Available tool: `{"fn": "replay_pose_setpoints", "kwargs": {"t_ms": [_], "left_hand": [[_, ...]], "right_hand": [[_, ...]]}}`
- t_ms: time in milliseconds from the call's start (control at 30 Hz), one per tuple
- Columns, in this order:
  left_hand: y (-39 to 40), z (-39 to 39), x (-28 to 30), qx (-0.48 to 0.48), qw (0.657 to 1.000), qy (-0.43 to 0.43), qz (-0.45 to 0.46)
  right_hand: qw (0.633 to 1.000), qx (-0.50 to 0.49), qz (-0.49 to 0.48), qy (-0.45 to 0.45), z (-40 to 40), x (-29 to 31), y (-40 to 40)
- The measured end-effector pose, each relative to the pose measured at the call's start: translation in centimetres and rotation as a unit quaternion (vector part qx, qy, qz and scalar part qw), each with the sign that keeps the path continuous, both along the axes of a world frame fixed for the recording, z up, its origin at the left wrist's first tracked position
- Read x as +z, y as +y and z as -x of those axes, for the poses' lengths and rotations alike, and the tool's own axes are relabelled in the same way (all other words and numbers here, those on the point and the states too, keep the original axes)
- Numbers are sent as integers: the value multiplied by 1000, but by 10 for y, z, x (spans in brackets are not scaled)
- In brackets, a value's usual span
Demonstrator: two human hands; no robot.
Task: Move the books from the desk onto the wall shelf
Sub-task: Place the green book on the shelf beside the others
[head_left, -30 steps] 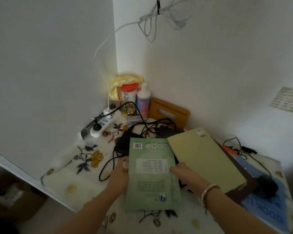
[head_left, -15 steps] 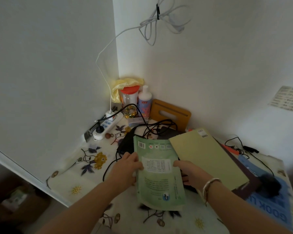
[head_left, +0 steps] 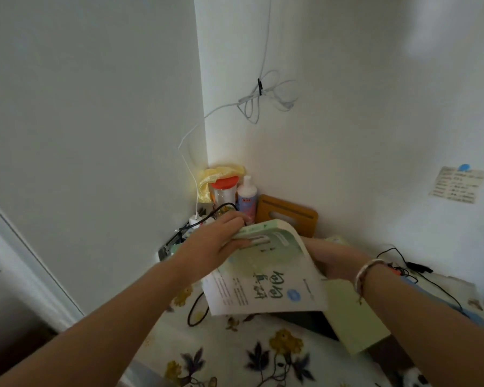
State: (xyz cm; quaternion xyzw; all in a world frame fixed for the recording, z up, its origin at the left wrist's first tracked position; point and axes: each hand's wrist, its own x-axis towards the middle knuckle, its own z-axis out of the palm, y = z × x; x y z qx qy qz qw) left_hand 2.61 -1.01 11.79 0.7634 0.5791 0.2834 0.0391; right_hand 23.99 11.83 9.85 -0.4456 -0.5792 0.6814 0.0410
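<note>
A pale green paperback book [head_left: 266, 277] is lifted off the desk, tilted, its cover with dark handwriting facing me. My left hand [head_left: 213, 241] grips its upper left edge, fingers curled over the top. My right hand [head_left: 333, 263] holds the book's right side from behind, mostly hidden by the cover. A second yellow-green book [head_left: 352, 319] lies flat on the desk below my right wrist, on top of a dark flat object. No wall shelf is in view.
The desk [head_left: 235, 356] has a floral cloth. In the corner stand a red-lidded jar [head_left: 224, 188], a white bottle [head_left: 246, 196] and a wooden board [head_left: 288, 216]. A power strip and black cables lie at left; a cable [head_left: 419, 277] runs at right. A white cord hangs on the wall.
Both hands raised the green book from the desk and turned it over, so its front cover now faces me. The view tilted upward toward the walls.
</note>
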Motion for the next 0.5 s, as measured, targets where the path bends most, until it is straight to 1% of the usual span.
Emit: {"fn": "replay_pose_setpoints", "kwargs": {"t_ms": [100, 167, 233, 300, 333, 400, 433, 500], "left_hand": [[-10, 12, 34, 47, 995, 27, -79], [-17, 23, 58, 87, 989, 9, -119], [-24, 32, 84, 134, 975, -38, -172], [-31, 39, 114, 174, 952, -111, -224], [-35, 42, 131, 188, 939, -154, -244], [-39, 48, 164, 197, 910, -235, -278], [-40, 50, 181, 199, 898, -257, -297], [-41, 54, 214, 201, 881, -269, -334]], "right_hand": [[997, -13, -10, 71, 12, 33, 0], [994, -14, -19, 106, 18, 62, 0], [979, 9, 31, 202, 25, 92, -3], [934, 47, 79, 344, 38, 125, -13], [920, 51, 61, 383, 48, 141, -16], [910, 35, -27, 413, 67, 172, -25], [901, 25, -70, 427, 76, 189, -29], [873, 21, -138, 467, 94, 221, -32]]}}
